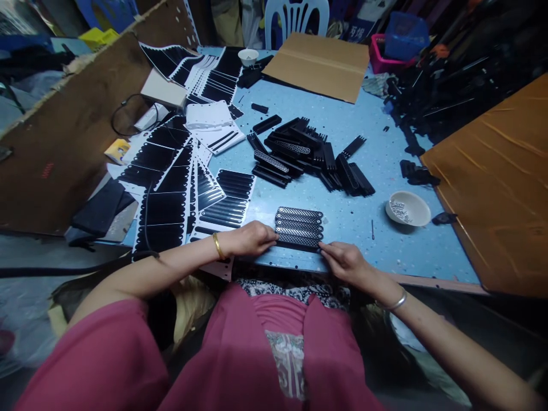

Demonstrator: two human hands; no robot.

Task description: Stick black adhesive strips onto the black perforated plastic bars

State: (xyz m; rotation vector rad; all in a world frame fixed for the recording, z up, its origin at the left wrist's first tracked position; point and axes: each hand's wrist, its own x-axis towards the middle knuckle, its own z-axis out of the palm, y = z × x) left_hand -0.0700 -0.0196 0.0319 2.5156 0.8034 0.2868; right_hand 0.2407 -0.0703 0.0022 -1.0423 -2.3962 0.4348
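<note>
Several narrow black pieces with a patterned silvery top (299, 221) lie side by side in a block near the table's front edge. My left hand (257, 237) pinches the left end of the piece nearest me. At the right end of that same piece, the fingers of my right hand (341, 258) are pressed together. Beyond the block is a loose heap of black pieces (317, 151), some of them with patterned tops. To the left lie sheets of black stickers (165, 211). A white bowl (409, 209) with small silvery bits sits on the right.
The blue table (342, 120) bears a cardboard sheet (321, 63) and a small white bowl (248, 56) at the back. A brown board (77, 103) stands along the left. On the right is an orange-brown panel (496, 182). A thin dark tool (372, 229) lies near the bowl.
</note>
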